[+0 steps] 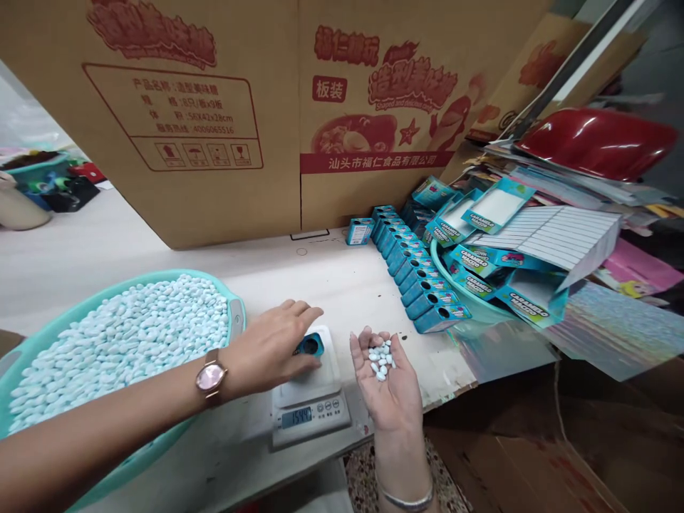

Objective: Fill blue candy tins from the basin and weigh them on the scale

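My left hand (275, 342), with a watch at the wrist, reaches over a white digital scale (313, 420). Its thumb and fingers are closed round a small blue box (313, 345) with a dark round hole in its top, right over the weighing plate. Numbers show on the scale's display. Palm up at the right of the scale, my right hand (392, 392) is cupped under several pale blue candies (380, 360). A large turquoise basin (238, 306), full of the same candies, stands left of the scale, partly hidden behind my left forearm.
Small blue boxes (414, 274) stand in a slanting row. Beyond them a turquoise basin (470, 299) holds flattened cartons (526, 296). A tall cardboard box (224, 185) closes off the back. A red bowl (598, 142) tops stacked papers. The table edge (454, 395) runs along the front right.
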The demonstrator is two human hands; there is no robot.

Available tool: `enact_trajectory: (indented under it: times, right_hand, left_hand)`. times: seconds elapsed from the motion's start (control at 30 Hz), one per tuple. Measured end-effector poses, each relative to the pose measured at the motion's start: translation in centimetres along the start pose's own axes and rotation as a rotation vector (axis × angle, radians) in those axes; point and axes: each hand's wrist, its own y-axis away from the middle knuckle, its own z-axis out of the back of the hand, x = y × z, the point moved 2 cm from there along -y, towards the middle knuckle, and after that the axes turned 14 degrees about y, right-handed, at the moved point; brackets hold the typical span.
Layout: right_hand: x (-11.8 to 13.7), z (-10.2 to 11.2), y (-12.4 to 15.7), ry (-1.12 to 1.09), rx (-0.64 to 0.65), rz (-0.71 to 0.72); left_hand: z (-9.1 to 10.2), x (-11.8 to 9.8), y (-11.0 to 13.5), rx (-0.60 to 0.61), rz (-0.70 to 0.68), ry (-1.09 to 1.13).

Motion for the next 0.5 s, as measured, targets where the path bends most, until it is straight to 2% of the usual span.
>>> enact_trajectory:
  times: [0.07,0.13,0.23,0.37,0.43,0.5]
  right_hand:
    - [0.3,0.6,-0.2,-0.003,-0.018,0.007]
    - [0.8,1.3,-0.4,-0.004,-0.025,0.013]
    - [1.8,2.5,-0.6,-0.025,-0.043,0.03]
    - [3.2,4.5,-1.4,-0.096,-0.107,0.042]
    - [4.0,5.7,-2.4,-0.096,-0.104,0.047]
    - [4.8,7.0,-3.6,-0.052,-0.044,0.05]
  left_hand:
    - [-0.5,0.0,-1.1,0.12,0.052,-0.02]
    - [-0.5,0.3,-2.7,0.169,0.133,0.055]
    - [0.7,1.5,-6.4,0.052,0.256,0.286]
    - [2.3,4.0,-13.7,-0.106,0.406,0.519]
    - [2.3,5.2,-17.7,-0.16,0.517,0.666]
    - [1.8,6.2,-21.6,-0.208,0.626,0.812]
